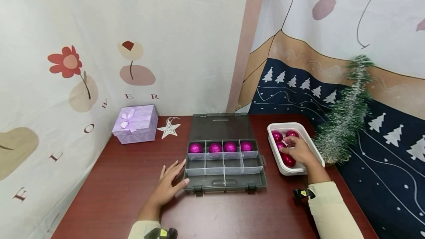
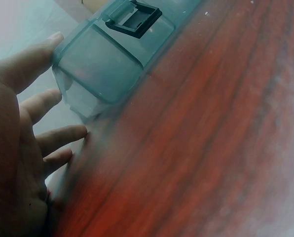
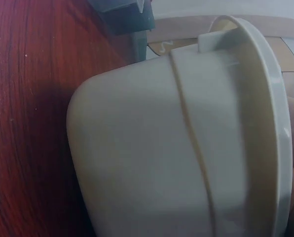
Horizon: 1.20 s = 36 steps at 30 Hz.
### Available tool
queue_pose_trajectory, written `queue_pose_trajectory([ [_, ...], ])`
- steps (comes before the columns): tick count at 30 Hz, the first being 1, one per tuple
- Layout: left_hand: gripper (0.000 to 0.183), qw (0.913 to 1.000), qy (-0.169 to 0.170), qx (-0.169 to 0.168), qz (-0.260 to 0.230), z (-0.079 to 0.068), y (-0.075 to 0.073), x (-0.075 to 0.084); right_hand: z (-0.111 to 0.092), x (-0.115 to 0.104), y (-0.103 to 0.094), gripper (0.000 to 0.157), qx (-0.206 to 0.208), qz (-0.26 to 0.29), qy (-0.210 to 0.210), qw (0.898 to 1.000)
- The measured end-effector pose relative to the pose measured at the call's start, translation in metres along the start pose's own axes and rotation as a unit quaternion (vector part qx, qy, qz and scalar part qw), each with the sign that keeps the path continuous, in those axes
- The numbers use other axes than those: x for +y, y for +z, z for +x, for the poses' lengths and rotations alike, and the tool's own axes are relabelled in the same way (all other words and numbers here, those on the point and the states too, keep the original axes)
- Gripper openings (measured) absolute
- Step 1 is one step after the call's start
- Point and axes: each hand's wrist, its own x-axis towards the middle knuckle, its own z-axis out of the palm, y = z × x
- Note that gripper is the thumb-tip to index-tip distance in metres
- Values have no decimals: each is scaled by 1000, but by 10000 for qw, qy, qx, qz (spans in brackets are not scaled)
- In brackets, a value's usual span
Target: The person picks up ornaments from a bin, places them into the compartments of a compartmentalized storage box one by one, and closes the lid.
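A dark translucent compartment box (image 1: 225, 182) lies with its lid (image 1: 220, 127) folded back. Several glittery magenta Christmas balls (image 1: 215, 148) sit in its back row, one to a compartment. My left hand (image 1: 166, 187) rests at the box's left side, fingers spread, thumb against its front left corner; the left wrist view shows the fingertips along the box's end. My right hand (image 1: 297, 151) reaches into a white plastic basket (image 1: 284, 171), thumb and finger pinching a magenta ball (image 1: 280, 146). Other shiny balls (image 1: 288, 160) lie around it. In the right wrist view the basket's wall hides most of this hand.
A lilac gift box (image 1: 136, 124) with a bow and a white star ornament (image 1: 169, 129) stand at the back left. A small frosted tree (image 1: 346, 117) rises just right of the basket. Printed cloths (image 1: 186, 47) hang along the back of the brown table (image 1: 123, 169).
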Motion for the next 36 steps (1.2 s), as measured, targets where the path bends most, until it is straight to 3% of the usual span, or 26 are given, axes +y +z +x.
queue_pose_trajectory([
  [18, 71, 10000, -63, 21, -51, -1, 1, 0, 6, -5, 4, 45, -85, -726, -179, 9972],
  [31, 69, 9990, 308, 296, -98, -4, 5, -3, -3, -4, -12, 45, -124, -355, -102, 9992],
  [36, 70, 9994, 219, 224, -159, -2, 4, -1, -8, 0, -20, 44, 13, -386, -202, 9990],
])
